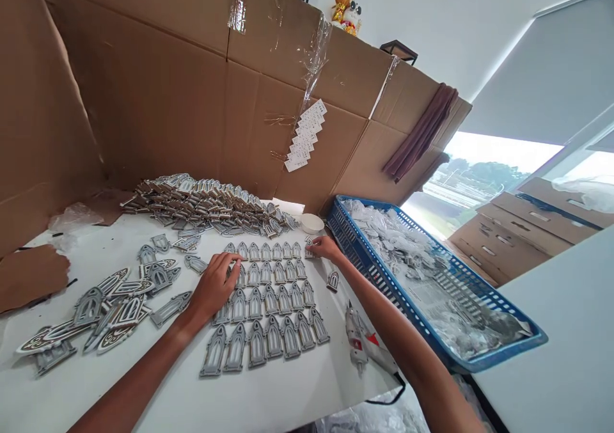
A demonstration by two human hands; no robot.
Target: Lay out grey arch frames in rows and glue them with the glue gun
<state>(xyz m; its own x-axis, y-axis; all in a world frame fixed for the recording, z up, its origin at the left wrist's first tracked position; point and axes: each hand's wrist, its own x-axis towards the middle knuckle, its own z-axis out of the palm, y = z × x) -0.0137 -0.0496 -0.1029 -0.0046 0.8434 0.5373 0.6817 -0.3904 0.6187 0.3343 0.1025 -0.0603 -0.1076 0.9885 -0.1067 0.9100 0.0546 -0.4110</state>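
Observation:
Small grey arched window pieces [271, 299] stand out in several neat rows on the white table [177, 388]. At the left end of the upper rows rests my left hand [218, 283], its fingers stretched out over the pieces there. My right hand [326, 249] pinches a small arched window piece [309, 249] at the right end of the top row. Just below that hand, a single darker arched piece [332, 281] lies apart from the rows. A glue gun [355, 337] lies beside my right forearm.
A large heap of arched pieces [206, 203] lies against the cardboard wall [182, 100]. Loose pieces, some brown and white [122, 321], are scattered at left. A small white dish [311, 223] stands near a blue crate [384, 286] filled with plastic-bagged items.

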